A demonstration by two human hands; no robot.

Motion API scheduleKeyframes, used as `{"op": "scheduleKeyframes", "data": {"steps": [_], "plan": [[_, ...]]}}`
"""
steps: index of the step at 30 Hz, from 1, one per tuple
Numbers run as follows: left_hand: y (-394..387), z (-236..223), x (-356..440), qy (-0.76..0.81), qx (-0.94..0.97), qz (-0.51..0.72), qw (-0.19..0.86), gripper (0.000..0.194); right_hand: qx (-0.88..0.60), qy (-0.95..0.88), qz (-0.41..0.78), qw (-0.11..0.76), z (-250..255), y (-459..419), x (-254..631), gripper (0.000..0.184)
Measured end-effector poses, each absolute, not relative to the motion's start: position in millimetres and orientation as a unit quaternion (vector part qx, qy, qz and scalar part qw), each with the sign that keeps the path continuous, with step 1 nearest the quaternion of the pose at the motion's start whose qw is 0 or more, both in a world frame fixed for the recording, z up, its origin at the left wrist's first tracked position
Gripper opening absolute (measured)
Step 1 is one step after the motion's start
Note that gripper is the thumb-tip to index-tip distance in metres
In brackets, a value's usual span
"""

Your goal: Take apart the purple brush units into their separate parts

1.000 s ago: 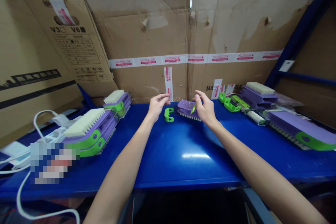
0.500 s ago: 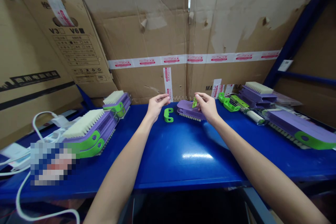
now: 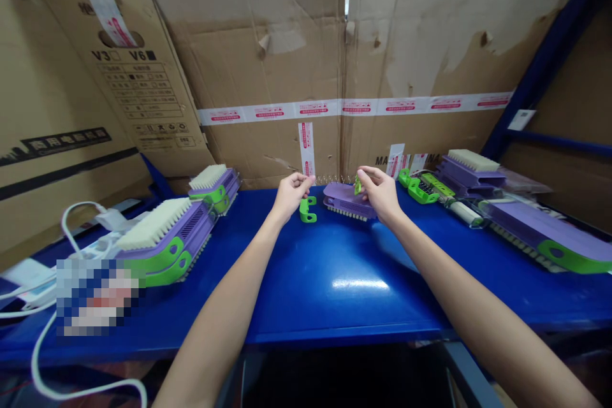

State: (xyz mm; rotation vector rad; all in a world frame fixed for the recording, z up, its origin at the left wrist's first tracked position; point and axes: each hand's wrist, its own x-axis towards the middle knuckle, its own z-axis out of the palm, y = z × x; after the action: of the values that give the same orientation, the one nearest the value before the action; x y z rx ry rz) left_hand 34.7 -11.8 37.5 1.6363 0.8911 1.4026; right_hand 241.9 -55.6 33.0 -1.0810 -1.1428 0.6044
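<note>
A thin wire coil spring (image 3: pixel 337 178) stretches between my two hands, above the table. My left hand (image 3: pixel 291 197) is closed, pinching the spring's left end between thumb and finger. In my right hand (image 3: pixel 381 194) a small yellow-green plastic piece (image 3: pixel 357 185) is pinched, by the spring's right end; whether the two are joined I cannot tell. Below the spring lies a purple brush (image 3: pixel 345 195), bristles down, its right end partly hidden by my right hand. A green C-shaped plastic bracket (image 3: pixel 308 213) lies left of the brush, just under my left fingertips.
Purple brushes with green ends (image 3: pixel 165 255) are stacked at left, beside white cables (image 3: pixel 71 217). On the right are green brackets (image 3: pixel 421 191), a white roll (image 3: pixel 465 213), and more purple brushes (image 3: pixel 549 226). Taped cardboard (image 3: pixel 268 64) walls the back of the blue table (image 3: pixel 306 287).
My left hand has moved slightly right toward my right hand, and its fingers now cover the bracket's top edge. My right hand stays almost in place with the green piece.
</note>
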Motion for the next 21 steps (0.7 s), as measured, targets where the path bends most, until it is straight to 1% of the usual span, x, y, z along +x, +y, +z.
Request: {"op": "scheduleKeyframes", "data": {"steps": [6,12,15,21], "plan": [[-13.1,36.0,34.1,0.365,0.661,0.542,0.37,0.047,-0.47,-0.526,0.25,0.663,34.2,-55.8,243.8,0.054],[-14.2,35.4,36.4,0.363,0.667,0.53,0.378,0.042,-0.471,-0.544,0.282,0.635,33.5,-55.9,240.9,0.051],[-14.2,34.3,38.6,0.345,0.652,0.546,0.398,0.042,-0.479,-0.537,0.278,0.636,32.5,-55.3,240.1,0.049],[-15.6,35.3,39.3,0.281,0.618,0.559,0.476,0.045,-0.501,-0.498,0.275,0.652,31.4,-51.9,246.6,0.05]]}}
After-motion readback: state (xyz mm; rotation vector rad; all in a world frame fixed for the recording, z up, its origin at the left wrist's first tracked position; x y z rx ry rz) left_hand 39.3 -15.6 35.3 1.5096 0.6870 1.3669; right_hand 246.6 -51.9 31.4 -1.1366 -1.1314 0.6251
